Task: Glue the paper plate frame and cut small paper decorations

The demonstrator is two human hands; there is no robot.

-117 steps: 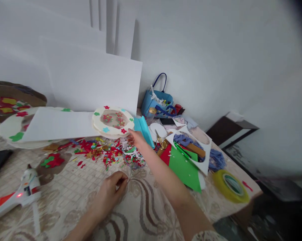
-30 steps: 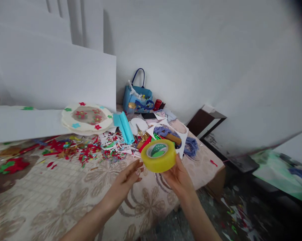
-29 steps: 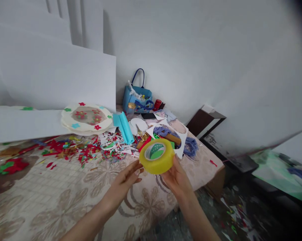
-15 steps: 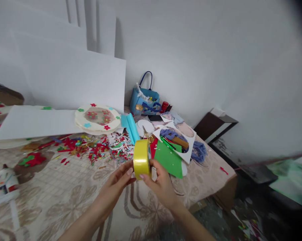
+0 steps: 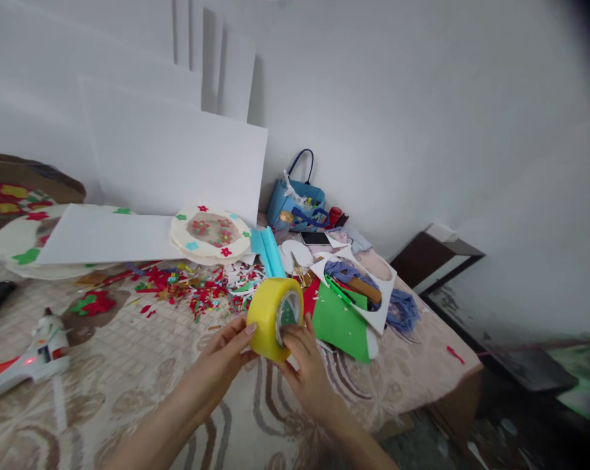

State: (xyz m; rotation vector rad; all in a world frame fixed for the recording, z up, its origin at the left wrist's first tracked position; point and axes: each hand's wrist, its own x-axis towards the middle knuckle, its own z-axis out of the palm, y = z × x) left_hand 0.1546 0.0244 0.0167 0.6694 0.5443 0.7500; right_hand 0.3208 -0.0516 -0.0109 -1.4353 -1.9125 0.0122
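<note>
Above the patterned tablecloth I hold a wide roll of yellow tape between both hands. My left hand grips its left side, thumb on the outer face. With fingers reaching into the tape's core, my right hand holds the right side. The roll is tilted, so its round opening faces right. Just beyond it lie a sheet of green felt, a pair of gold-handled scissors and a pile of small coloured scraps.
A glue gun with a red light lies at the left. Decorated round pieces and white boards are at the back. Near the wall stands a blue bag. Blue yarn and a red object lie toward the table's right edge.
The tape roll has turned so that its core shows, and my right fingers have moved into the opening. The view has swung a little left, showing more of the glue gun.
</note>
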